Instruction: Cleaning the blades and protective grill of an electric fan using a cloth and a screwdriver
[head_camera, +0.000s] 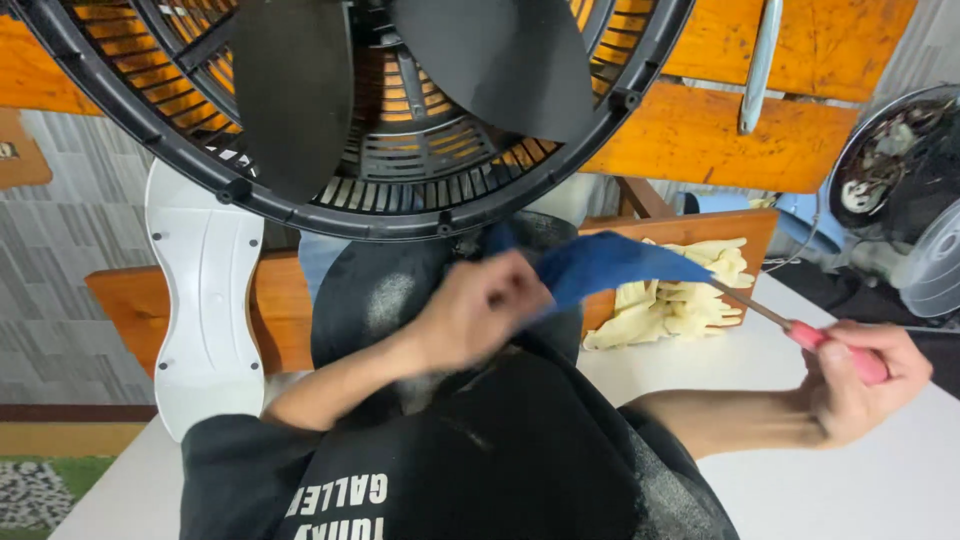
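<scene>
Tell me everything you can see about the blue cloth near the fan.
The blue cloth is a dark blue, soft-looking piece of fabric, blurred in this view. It stretches from the left hand, which grips one end, out to a pointed tip toward the right. It hangs in the air below the black fan guard and in front of the cream gloves. The thin shaft of the pink-handled screwdriver, held by the right hand, reaches its tip.

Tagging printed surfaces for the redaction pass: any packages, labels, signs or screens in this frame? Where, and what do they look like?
No packages, signs or screens in view.
Printed lettering: white block letters on the person's black garment, bottom centre, upside down to the camera.
Possible label: small pale patch on a brown wooden panel at the far left edge, too small to tell.
</scene>
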